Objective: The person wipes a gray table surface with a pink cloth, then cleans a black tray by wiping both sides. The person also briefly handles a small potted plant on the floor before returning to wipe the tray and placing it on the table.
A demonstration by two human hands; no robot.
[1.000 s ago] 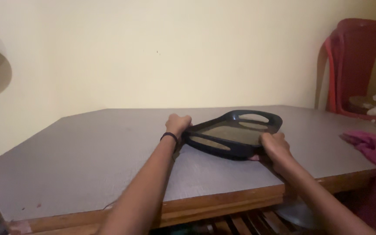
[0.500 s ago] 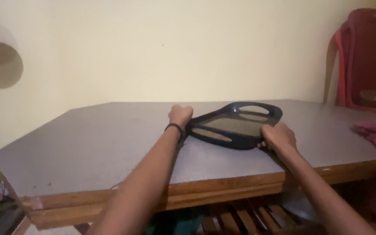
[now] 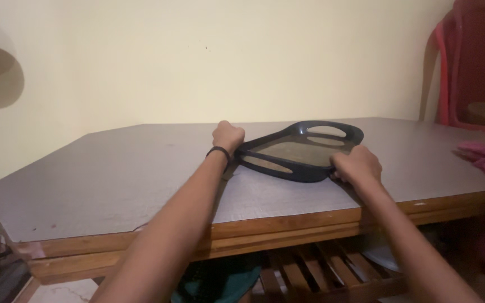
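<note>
The left hand [image 3: 228, 136] is gripping the tray [image 3: 301, 150] at its left corner while the right hand [image 3: 357, 165] is clutching the near right rim, so the tray (dark plastic, with slotted handles) is sitting between them on the grey table [image 3: 119, 179], near its front edge.

Both forearms are bare; a thin black band [image 3: 218, 150] circles the left wrist.
</note>
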